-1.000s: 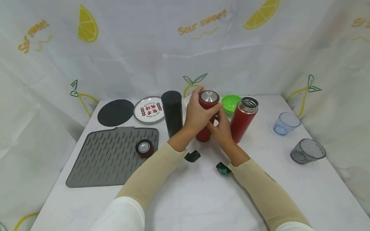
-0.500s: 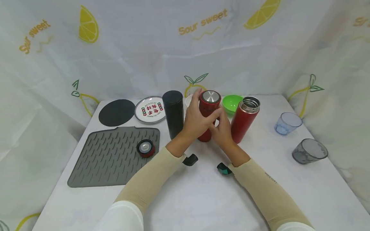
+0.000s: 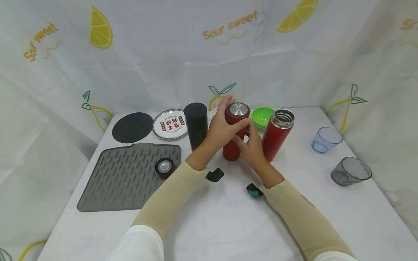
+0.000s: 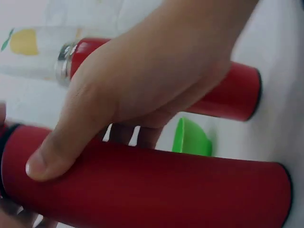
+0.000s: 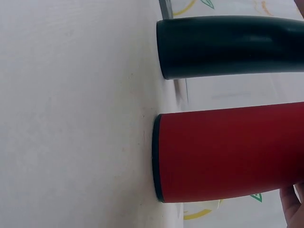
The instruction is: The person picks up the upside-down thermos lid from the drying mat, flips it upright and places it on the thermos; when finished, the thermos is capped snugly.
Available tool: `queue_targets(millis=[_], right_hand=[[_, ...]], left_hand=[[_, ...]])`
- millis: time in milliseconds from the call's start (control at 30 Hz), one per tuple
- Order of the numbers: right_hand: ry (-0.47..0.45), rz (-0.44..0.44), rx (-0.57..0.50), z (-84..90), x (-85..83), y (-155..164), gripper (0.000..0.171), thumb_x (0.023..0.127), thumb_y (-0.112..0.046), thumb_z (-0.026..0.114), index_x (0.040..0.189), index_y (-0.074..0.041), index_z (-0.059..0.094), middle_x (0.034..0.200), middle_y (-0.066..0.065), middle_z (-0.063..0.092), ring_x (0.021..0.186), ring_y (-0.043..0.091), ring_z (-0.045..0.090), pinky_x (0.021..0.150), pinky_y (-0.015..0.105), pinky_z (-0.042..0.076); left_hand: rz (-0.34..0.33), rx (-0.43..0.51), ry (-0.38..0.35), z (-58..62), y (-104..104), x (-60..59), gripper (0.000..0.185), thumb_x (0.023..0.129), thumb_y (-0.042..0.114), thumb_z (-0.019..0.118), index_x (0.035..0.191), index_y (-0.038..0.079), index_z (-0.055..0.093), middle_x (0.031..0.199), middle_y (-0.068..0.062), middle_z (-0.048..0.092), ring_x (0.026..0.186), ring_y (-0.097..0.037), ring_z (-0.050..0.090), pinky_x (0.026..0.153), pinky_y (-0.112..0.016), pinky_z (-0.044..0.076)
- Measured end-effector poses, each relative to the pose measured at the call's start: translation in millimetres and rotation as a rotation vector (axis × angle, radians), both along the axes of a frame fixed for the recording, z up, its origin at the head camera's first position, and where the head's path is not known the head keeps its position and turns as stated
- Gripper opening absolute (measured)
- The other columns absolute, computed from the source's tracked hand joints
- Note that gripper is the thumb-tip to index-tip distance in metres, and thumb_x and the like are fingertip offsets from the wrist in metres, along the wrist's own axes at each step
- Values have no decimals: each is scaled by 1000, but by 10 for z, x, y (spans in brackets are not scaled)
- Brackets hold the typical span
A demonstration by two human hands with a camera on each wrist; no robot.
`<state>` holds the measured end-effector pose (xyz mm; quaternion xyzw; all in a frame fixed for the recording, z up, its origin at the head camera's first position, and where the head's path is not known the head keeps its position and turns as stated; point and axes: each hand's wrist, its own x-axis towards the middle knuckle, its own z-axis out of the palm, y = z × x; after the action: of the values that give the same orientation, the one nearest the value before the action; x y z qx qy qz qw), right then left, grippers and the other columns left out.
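Note:
A red thermos (image 3: 231,150) with a silver-topped lid (image 3: 238,109) stands upright on the white table. My left hand (image 3: 222,128) grips its upper part, thumb across the front and fingers behind the lid. Lower on the body, my right hand (image 3: 253,146) holds the same thermos from the right. In the left wrist view, a thumb lies along the red thermos (image 4: 180,190); the right wrist view shows the base of the thermos (image 5: 223,154) on the table. A second red thermos (image 3: 275,139), without a lid, stands just right of the right hand.
A black bottle (image 3: 196,127) stands left of the hands. A removed lid (image 3: 164,166) lies on a grey drying mat (image 3: 124,181). Behind are a black disc (image 3: 132,127), a printed plate (image 3: 170,124) and a green bowl (image 3: 262,116). Blue (image 3: 326,139) and grey (image 3: 351,171) cups are at right.
The left hand's fingers and thumb shift slightly around the lid, and the right hand's fingers adjust a little. The thermos stays upright in the same place.

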<state>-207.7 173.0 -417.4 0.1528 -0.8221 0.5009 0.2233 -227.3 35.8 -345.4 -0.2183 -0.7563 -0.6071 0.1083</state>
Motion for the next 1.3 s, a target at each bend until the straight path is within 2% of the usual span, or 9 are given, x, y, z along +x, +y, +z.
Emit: queue_targets(millis=[133, 200, 500, 667, 767, 867, 1000, 1067, 1300], right_hand=[[5, 0, -7, -11, -3, -11, 58, 93, -23, 64, 143, -12, 36, 138, 7, 48, 124, 23, 47, 99, 47, 44], [9, -5, -12, -20, -4, -18, 58, 93, -22, 63, 143, -13, 36, 138, 7, 48, 124, 22, 47, 99, 47, 43], [-40, 13, -23, -27, 22, -26, 74, 93, -35, 66, 154, -25, 24, 145, 2, 43, 122, 23, 49, 100, 47, 42], [13, -5, 0, -24, -7, 22, 60, 92, -16, 63, 145, -12, 36, 133, 10, 51, 116, 25, 51, 97, 48, 44], [21, -16, -6, -26, -31, 39, 52, 91, -14, 62, 138, -7, 41, 125, 12, 54, 111, 25, 52, 98, 46, 45], [0, -16, -6, -26, -22, 49, 56, 92, -20, 63, 141, -9, 39, 127, 10, 54, 114, 25, 52, 99, 46, 44], [-48, 2, 2, -5, -9, 50, 73, 93, -37, 65, 153, -23, 26, 144, 3, 45, 124, 23, 49, 101, 47, 43], [-50, 16, 11, 6, -15, 57, 76, 92, -40, 65, 154, -25, 24, 146, 2, 43, 125, 23, 49, 101, 47, 43], [-12, 24, -4, 7, -48, 60, 52, 94, -20, 62, 141, -14, 40, 136, 7, 51, 123, 22, 49, 100, 47, 44]], left_hand=[[249, -189, 129, -13, 20, 135, 90, 78, 51, 77, 146, 11, 34, 132, -4, 49, 117, -17, 48, 90, -32, 49], [292, -218, 159, -1, 23, 145, 90, 76, 53, 77, 144, 11, 35, 126, -4, 50, 114, -17, 48, 86, -32, 49], [-70, 33, -39, -64, -130, 50, 84, 84, 23, 78, 151, 15, 28, 135, -2, 52, 125, -12, 47, 104, -35, 40], [113, -78, -30, 1, 106, 119, 93, 79, 40, 80, 148, 12, 25, 136, -2, 41, 121, -13, 42, 91, -31, 49], [207, -5, -17, 34, 219, 122, 82, 78, 32, 81, 140, 10, 32, 130, -3, 44, 117, -12, 44, 88, -28, 50], [137, 89, -57, 25, 199, 93, 77, 79, 22, 82, 139, 14, 35, 128, 0, 49, 115, -9, 48, 90, -27, 49], [-75, 167, -125, -19, 26, 5, 82, 81, 15, 80, 148, 17, 32, 132, -1, 54, 120, -9, 50, 98, -30, 45], [-84, 158, -119, -41, -5, -11, 84, 82, 18, 79, 150, 18, 30, 138, -3, 50, 124, -9, 46, 102, -36, 42], [205, 39, 42, -61, 133, 93, 76, 77, 30, 83, 137, 8, 41, 128, 0, 47, 117, -7, 43, 92, -29, 48]])
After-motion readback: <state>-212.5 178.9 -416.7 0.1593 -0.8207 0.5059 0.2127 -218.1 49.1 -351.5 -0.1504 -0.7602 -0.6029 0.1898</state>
